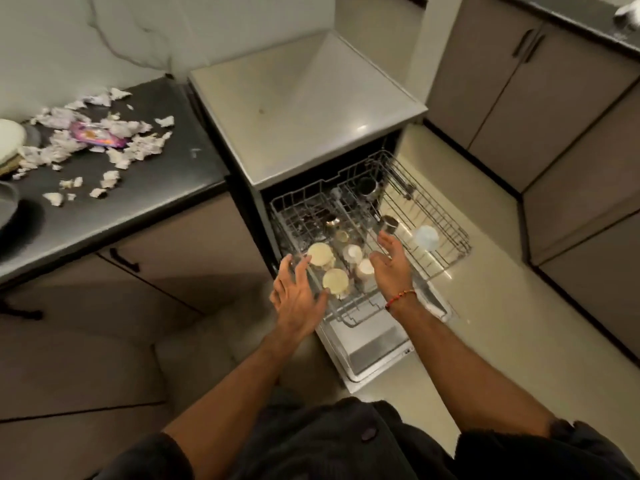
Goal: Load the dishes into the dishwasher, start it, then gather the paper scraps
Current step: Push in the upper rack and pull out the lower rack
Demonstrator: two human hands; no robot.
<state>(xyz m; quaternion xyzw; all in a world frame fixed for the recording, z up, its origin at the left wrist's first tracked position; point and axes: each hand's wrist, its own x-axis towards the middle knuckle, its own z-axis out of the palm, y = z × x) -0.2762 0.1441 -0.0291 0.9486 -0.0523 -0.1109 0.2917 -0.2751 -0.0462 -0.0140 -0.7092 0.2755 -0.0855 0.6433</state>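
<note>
Basically, the dishwasher (308, 109) stood open with its door (374, 351) dropped flat toward you and the upper rack (440, 216) pulled fully out over it. The rack's slide axis ran from the cavity out toward you, slanting to your right, so my read is the coming move was a push back along that line.

Your hands sat at the rack's near edge, one at each front corner. Left hand (298, 296) had fingers spread, holding nothing, at the near-left corner beside the upturned cream cups (335, 280); contact with the wire was unclear. Right hand (391, 265) was likewise slack, palm turned inward, just over the near side beside the steel cup (389, 225). Neither hand was clearly nearer.

A pale blue cup (426, 237) lay further right in the rack.

Paper scraps (100, 140) were still strewn on the dark counter (166, 181) to your left, well apart from both hands.
</note>
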